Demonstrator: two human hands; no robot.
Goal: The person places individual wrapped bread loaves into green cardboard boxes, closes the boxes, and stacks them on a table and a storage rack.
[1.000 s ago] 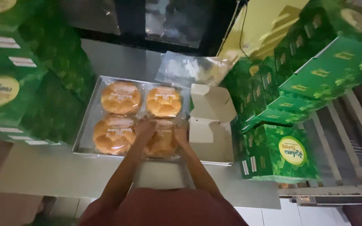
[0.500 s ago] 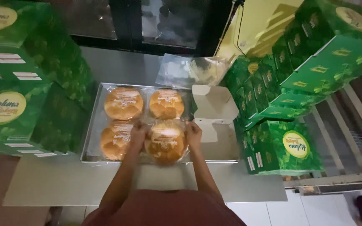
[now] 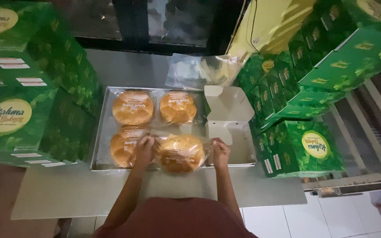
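Step in hand: a wrapped round bun (image 3: 182,152) is held between both hands at the near edge of the tray (image 3: 100,132), apparently lifted a little off it; this looks like boxing up buns.
Left hand (image 3: 144,150): grip closed on the bun's left side, on the clear wrap.
Right hand (image 3: 220,152): grip closed on the wrap's right end, just beside the open box (image 3: 230,119).
Next move, as a judgement: the bun would need carrying right and lowering flat into the open box, with the loose wrap kept from catching on the box wall.
Tray: metal, on the grey desk (image 3: 67,194); three more wrapped buns (image 3: 133,108) lie on it, two at the back, one front left.
Open box: white inside, lid flap up, at the tray's right end, nothing in it.
Bags (image 3: 199,70): clear plastic, loose, behind the tray.
Left stack (image 3: 31,88): green cartons with leaf print, a yellow oval emblem and white label strips.
Right stack (image 3: 314,88): the same green cartons, some tilted, one near the open box showing a yellow round emblem.
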